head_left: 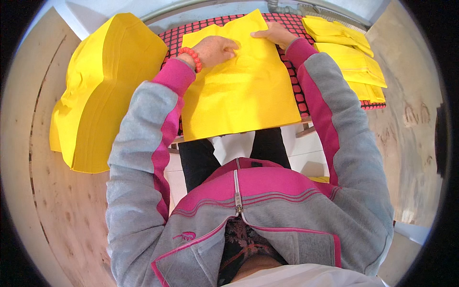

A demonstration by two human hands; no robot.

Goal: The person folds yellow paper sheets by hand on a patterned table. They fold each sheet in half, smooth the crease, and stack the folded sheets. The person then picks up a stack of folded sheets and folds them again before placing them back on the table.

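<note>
A yellow fabric piece [239, 95] lies in front of me on a red cloth with a black grid, slightly creased, its far corner pointing up. At its far right edge my right hand [275, 34] grips it, thumb on top and the other fingers out of sight behind the edge. My left hand [215, 50], with a red bead bracelet [192, 58] on the wrist, is over its upper left part. Those fingers are curled in toward the thumb; whether they pinch the fabric is hidden.
To the left stands a tall, bulging stack of yellow fabric pieces [98, 91] on a wooden board [62, 210]. Folded yellow bundles [351, 62] are piled at the right end of the red gridded cloth [296, 91]. A pipe [186, 5] runs along the back.
</note>
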